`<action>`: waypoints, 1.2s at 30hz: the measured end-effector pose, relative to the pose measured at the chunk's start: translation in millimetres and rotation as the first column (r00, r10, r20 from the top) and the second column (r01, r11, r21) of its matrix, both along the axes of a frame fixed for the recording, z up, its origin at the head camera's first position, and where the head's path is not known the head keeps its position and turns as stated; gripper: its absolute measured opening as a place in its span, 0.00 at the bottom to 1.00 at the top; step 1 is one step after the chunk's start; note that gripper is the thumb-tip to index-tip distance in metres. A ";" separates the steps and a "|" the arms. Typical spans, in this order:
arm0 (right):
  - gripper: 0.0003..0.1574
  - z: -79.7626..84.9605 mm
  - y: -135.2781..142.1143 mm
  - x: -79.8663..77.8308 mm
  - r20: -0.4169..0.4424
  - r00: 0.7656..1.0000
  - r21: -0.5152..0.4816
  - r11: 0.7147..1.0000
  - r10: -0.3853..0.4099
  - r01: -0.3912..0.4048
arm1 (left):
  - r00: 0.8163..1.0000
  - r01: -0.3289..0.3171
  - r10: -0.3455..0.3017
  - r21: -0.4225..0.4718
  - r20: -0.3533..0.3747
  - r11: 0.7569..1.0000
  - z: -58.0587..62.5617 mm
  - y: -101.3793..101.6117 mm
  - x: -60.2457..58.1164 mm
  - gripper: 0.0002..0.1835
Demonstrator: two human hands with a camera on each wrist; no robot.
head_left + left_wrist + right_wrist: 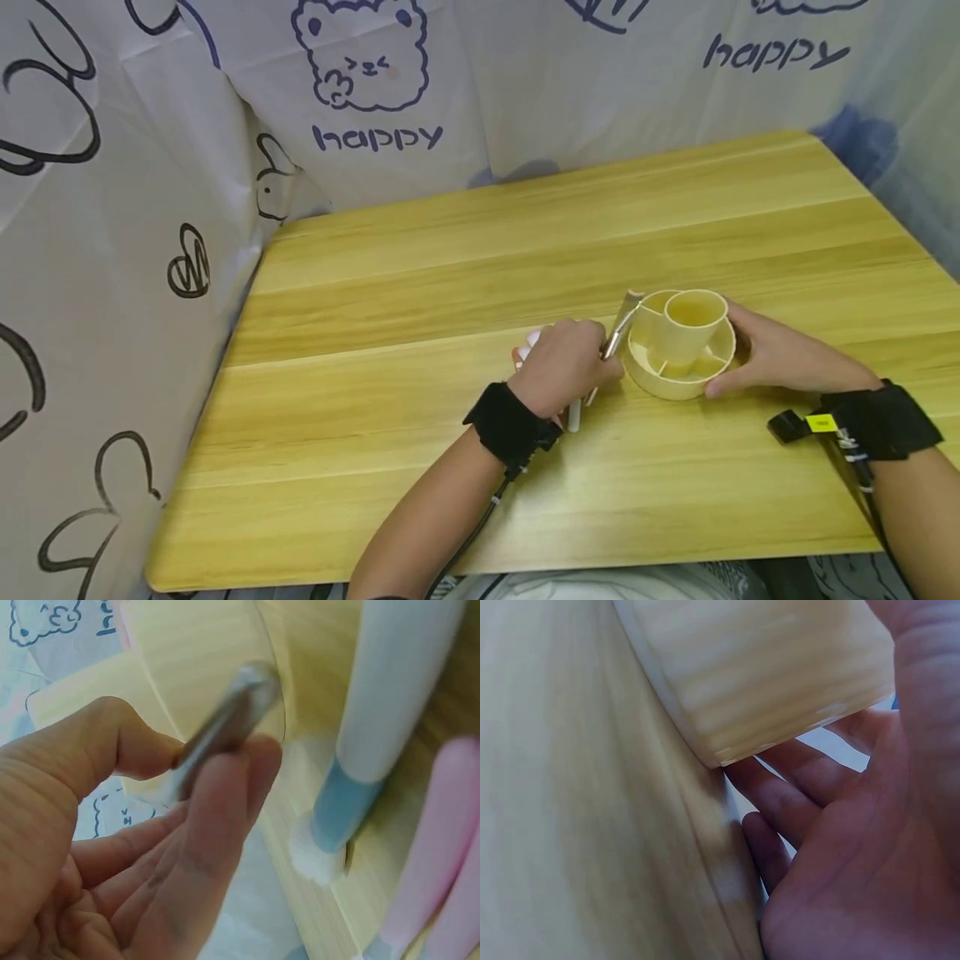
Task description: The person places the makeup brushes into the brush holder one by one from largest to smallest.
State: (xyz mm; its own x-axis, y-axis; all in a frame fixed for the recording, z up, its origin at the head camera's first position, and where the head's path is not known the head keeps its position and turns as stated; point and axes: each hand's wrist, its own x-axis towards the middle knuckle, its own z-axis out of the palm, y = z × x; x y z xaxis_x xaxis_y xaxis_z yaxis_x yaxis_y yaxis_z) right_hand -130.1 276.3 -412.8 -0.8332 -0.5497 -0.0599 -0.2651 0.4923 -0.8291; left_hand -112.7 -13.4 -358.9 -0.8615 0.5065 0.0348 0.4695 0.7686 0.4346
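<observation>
My left hand (564, 362) pinches a slender silver metallic tool (622, 325) between thumb and fingers; it is blurred in the left wrist view, so its exact kind is unclear. The tool's upper end is beside the left rim of a pale yellow round organizer (660, 385), which has a raised cup and divided compartments. On the organizer's right side, my right hand (783, 346) grips the wall, thumb in front and fingers behind. Below the left hand lie a brush (349, 799) with white handle, blue band and white bristles, and pink handles (442, 840), mostly hidden in the head view.
The wooden table (390, 400) extends well to the left and behind the organizer. White cloth (480, 92) with drawings hangs along the back and left. Black wrist bands (510, 425) with cables run along both forearms, and the table's front edge is close to the body.
</observation>
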 end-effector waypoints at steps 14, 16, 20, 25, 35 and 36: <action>0.62 -1.1 0.7 0.6 0.010 1.000 -0.015 1.000 -0.007 0.007 | 0.989 0.123 -0.101 0.214 -0.108 0.969 6.3 -4.7 -2.9 0.22; 0.64 -0.9 0.9 0.7 0.014 1.000 -0.027 1.000 -0.010 0.011 | 0.985 0.133 -0.104 0.232 -0.135 0.964 5.8 -4.7 -4.3 0.22; 0.66 -0.4 1.4 0.3 0.011 1.000 -0.039 0.999 -0.016 0.016 | 0.980 0.158 -0.114 0.286 -0.162 0.945 3.9 -5.0 -6.8 0.20; 0.65 -0.7 1.8 -0.2 0.005 1.000 -0.037 0.999 -0.014 0.014 | 0.971 0.188 -0.122 0.346 -0.203 0.919 1.5 -4.7 -8.7 0.18; 0.65 0.3 2.5 1.0 0.002 1.000 -0.064 0.998 0.028 -0.028 | 0.959 0.221 -0.130 0.376 -0.254 0.900 -1.2 -3.2 -10.4 0.17; 0.67 0.7 2.6 1.1 0.004 0.999 -0.071 0.997 0.033 -0.033 | 0.958 0.223 -0.132 0.377 -0.254 0.899 -1.2 -2.9 -10.5 0.17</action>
